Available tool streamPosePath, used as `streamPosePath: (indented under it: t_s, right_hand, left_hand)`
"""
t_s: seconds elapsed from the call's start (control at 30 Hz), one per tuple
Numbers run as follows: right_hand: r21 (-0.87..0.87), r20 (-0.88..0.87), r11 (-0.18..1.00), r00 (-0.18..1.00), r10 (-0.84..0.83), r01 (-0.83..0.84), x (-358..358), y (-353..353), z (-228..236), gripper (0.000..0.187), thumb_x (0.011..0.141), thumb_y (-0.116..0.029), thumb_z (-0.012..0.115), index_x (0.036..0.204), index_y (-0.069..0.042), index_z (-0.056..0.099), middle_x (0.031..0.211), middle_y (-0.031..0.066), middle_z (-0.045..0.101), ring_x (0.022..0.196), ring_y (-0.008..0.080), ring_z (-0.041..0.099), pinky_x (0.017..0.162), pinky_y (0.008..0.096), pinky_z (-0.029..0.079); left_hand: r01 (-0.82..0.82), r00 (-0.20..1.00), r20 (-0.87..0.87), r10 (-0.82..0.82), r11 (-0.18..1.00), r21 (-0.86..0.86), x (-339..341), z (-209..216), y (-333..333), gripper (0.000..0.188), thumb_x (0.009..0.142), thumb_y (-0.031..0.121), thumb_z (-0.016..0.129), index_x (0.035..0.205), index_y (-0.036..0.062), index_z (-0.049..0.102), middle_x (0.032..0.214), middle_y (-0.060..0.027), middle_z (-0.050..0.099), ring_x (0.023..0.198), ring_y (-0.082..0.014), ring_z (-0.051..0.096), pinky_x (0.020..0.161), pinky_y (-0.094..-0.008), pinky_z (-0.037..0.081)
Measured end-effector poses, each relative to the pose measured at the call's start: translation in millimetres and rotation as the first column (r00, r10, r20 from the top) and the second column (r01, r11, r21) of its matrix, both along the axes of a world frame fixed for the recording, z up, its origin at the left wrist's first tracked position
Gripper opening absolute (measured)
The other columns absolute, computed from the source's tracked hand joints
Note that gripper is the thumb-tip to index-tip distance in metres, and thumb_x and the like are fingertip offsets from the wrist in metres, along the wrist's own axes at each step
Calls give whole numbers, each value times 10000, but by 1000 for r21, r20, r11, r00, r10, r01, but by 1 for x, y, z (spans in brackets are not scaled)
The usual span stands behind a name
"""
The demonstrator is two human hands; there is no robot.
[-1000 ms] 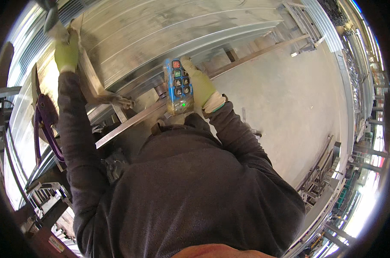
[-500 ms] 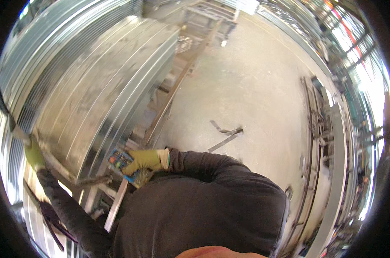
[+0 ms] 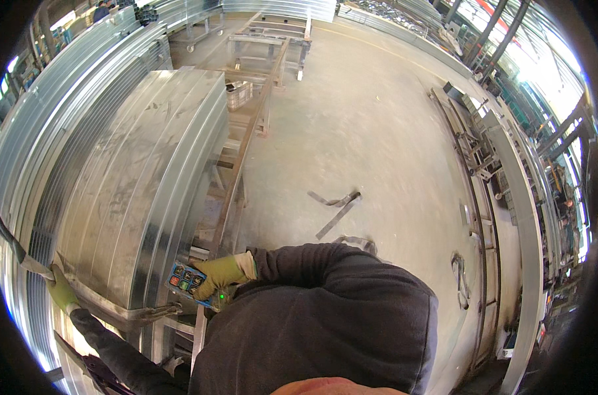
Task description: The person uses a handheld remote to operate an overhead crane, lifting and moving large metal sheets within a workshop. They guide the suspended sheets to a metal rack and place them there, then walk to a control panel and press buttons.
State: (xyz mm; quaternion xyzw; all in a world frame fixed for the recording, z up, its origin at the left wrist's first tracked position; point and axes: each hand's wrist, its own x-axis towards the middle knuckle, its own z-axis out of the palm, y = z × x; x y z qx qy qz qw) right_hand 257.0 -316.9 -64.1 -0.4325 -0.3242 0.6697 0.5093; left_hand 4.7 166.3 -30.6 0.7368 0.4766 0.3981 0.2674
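Fingers of the right hand (image 3: pixel 221 273) were curled around a blue remote (image 3: pixel 188 282) with coloured buttons, gripping it close to the chest, probably so the thumb could reach the keys. Over on the other side, the left hand (image 3: pixel 62 289) was closed on a strap (image 3: pixel 9 247) at the corner of the big bundle of metal sheets (image 3: pixel 137 191), looked like steadying it. Bare concrete floor (image 3: pixel 378 131) beyond.

Right hand (image 3: pixel 221 273) with remote control (image 3: pixel 188 282) has dropped from over the stacked steel sheets (image 3: pixel 137 191) to their near end; left hand (image 3: pixel 62 289) likewise lowered.
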Motion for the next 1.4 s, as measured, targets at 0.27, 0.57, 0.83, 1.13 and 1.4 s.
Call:
streamPosePath:
  t_s: [0.27,0.57,0.83,1.13,1.4]
  right_hand:
    - [-15,54,993,992,-114,115,-1,-2,18,633,865,-435,824,1308,-51,585,1097,68,667,972,177,635,856,356,548]
    - [-15,163,948,936,-313,319,7,8,31,709,982,-664,570,1367,-70,625,1132,84,718,936,147,677,845,333,560]
    - [52,162,946,932,-324,320,9,11,15,737,976,-601,626,1423,-17,574,1248,131,675,1109,187,636,953,315,518]
    - [295,402,935,863,-306,194,13,3,-15,380,1026,-330,634,1349,-129,620,1145,85,721,934,206,719,819,343,583]
    - [-95,-50,935,937,-346,341,1,5,15,487,1050,-443,585,1264,-10,653,1080,75,730,899,154,709,772,285,579]
  left_hand:
    - [-56,998,-35,56,998,-15,-6,4,-18,630,1015,445,585,1392,-60,559,1379,-199,635,1258,-292,600,1056,-367,426]
    - [-48,998,23,51,992,-120,-13,-7,-7,588,1008,438,606,1345,-44,598,1335,-160,653,1212,-268,603,1036,-359,432]
    - [76,978,200,-59,994,-77,-11,-4,0,641,967,452,701,1367,-37,599,1361,-110,634,1234,-233,573,1075,-343,400]
    - [262,935,239,-262,964,33,-17,12,-10,424,1001,324,680,1286,10,659,1065,-105,706,952,-230,658,860,-386,520]
    - [42,952,306,-31,999,-30,17,72,-97,445,903,393,777,1142,21,725,981,-29,704,858,-131,605,795,-286,484]
